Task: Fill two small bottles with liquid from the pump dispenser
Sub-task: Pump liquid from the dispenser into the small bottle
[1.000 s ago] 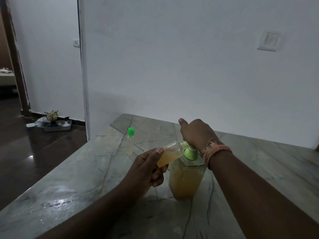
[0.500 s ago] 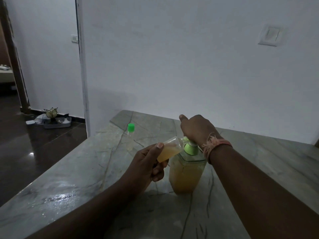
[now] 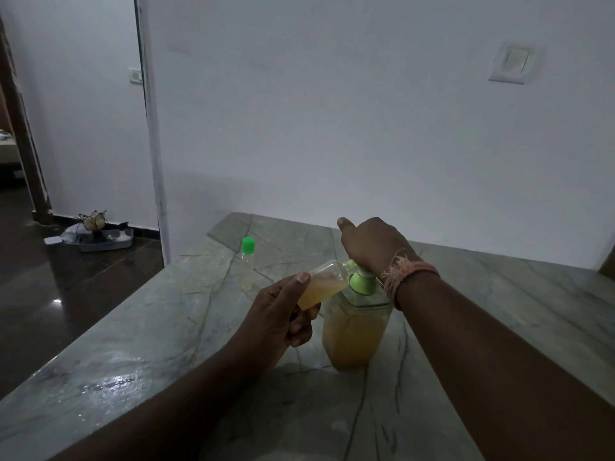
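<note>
Fingers of the left hand [image 3: 279, 314] grip a tilted small bottle [image 3: 322, 285], half full, mouth at the spout. Right hand [image 3: 372, 244] curls over the pump dispenser [image 3: 357, 324] on the worktop [image 3: 139, 344]; capped bottle [image 3: 248, 261] stands beyond.

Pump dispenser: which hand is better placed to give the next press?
Right. The right hand already rests on the green pump head of the clear dispenser; the left hand holds the small clear bottle tilted at the spout.
</note>
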